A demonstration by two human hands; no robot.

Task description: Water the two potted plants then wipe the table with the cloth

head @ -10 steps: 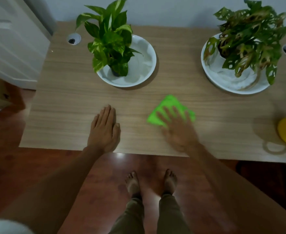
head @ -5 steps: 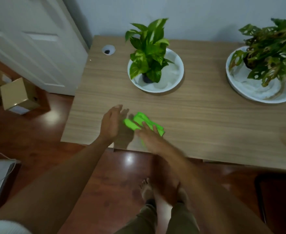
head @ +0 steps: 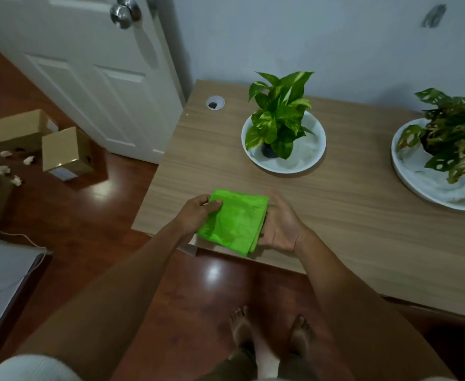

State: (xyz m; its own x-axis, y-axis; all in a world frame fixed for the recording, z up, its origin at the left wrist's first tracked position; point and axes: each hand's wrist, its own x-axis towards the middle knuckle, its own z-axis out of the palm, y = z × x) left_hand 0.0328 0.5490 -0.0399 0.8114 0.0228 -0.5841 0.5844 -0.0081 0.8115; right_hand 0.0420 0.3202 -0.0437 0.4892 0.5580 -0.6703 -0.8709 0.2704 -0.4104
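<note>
A: At the table's (head: 335, 215) near-left corner we log the cloth (head: 232, 221), folded to a green square, lifted over the edge between both hands.

B: Left hand (head: 198, 213)?

A: Thumb on top of the cloth's left edge, fingers curled beneath it: a pinch grip. We see the knuckles and the thumb; the fingertips under the fabric are hidden.

B: Right hand (head: 281, 224)?

A: Palm turned inward against the cloth's right edge, fingers extended along and under that side, loosely cupped rather than fisted. We record it as supporting the cloth; we cannot tell how firmly it presses.

B: Does the cloth touch the table?

A: We cannot tell. Its near corner hangs past the table edge, above the floor (head: 116, 215).

B: Plants?

A: Two, both on the table behind the cloth and well apart from it. We note the left plant (head: 279, 116), with broad yellow-streaked leaves, upright in a white dish (head: 305, 166). The right plant (head: 456, 133), with holed leaves, sits in a larger dish (head: 418, 188) cut off by the frame's right side.

B: Other entries?

A: A cable hole (head: 215, 102) at the table's far-left corner. A white door (head: 88, 64) to the left, boxes (head: 63, 152) on the floor beside it, and bare feet (head: 270, 331) below the table edge.
</note>
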